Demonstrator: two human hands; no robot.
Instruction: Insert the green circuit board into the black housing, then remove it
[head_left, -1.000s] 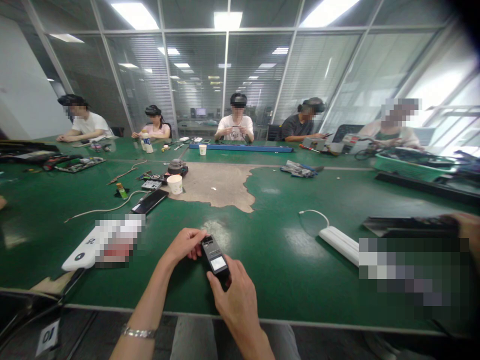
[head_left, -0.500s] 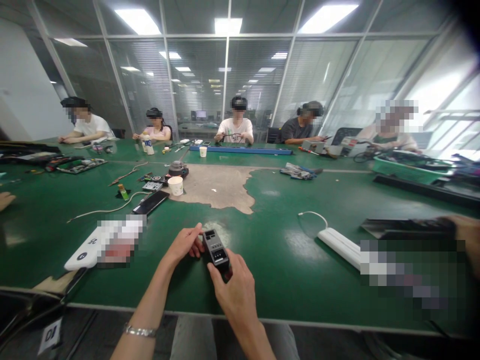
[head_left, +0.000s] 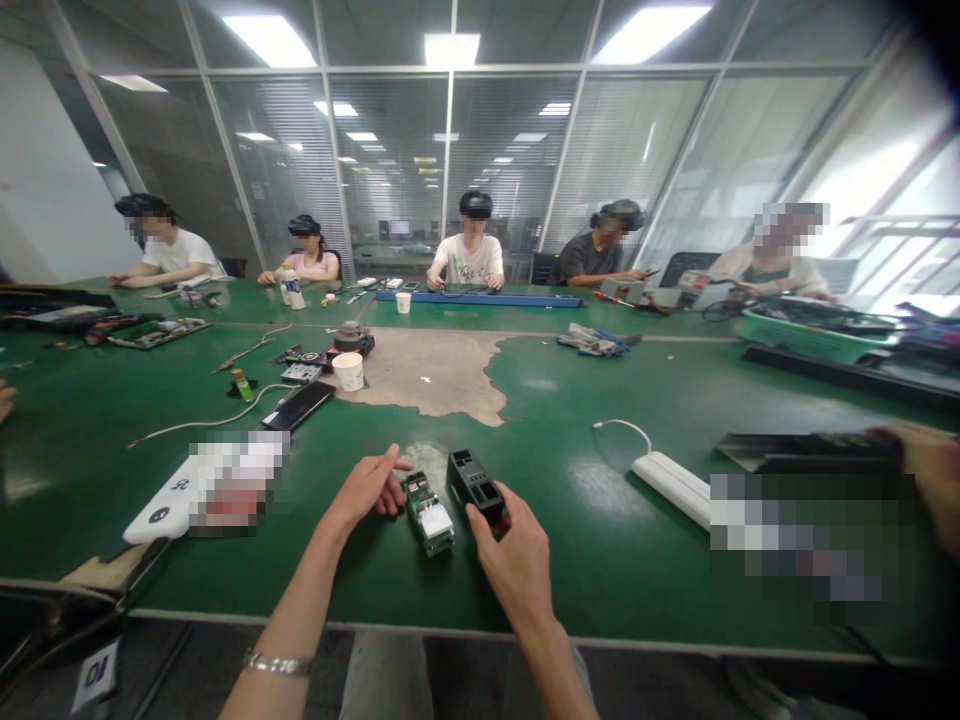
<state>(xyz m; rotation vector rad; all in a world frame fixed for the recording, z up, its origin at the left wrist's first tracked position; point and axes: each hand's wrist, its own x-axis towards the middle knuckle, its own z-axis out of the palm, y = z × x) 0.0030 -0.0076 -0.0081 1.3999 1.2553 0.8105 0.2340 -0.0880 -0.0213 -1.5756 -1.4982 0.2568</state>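
Observation:
A black plastic housing point(head_left: 474, 482) with rectangular openings is held at its near end between the thumb and fingers of my right hand point(head_left: 514, 540). To its left a green circuit board point(head_left: 430, 515) with white and metal parts lies bare on the table. Beside the board's far left end is my left hand point(head_left: 375, 485). Its index finger points toward the board while the other fingers bend loosely, and nothing is in its grasp. Whether that fingertip touches the board I cannot tell.
Left of me lie a white power bank point(head_left: 166, 505) and a black phone-like slab point(head_left: 301, 405). A paper cup point(head_left: 349, 372) stands beyond. On the right are a white bar with a cable point(head_left: 670, 480), grey gloves point(head_left: 592, 340) and a green basket point(head_left: 817, 335). Several people sit opposite.
My right hand has moved right with the black housing, which has come away from the circuit board. The board now lies exposed. My left hand has barely moved.

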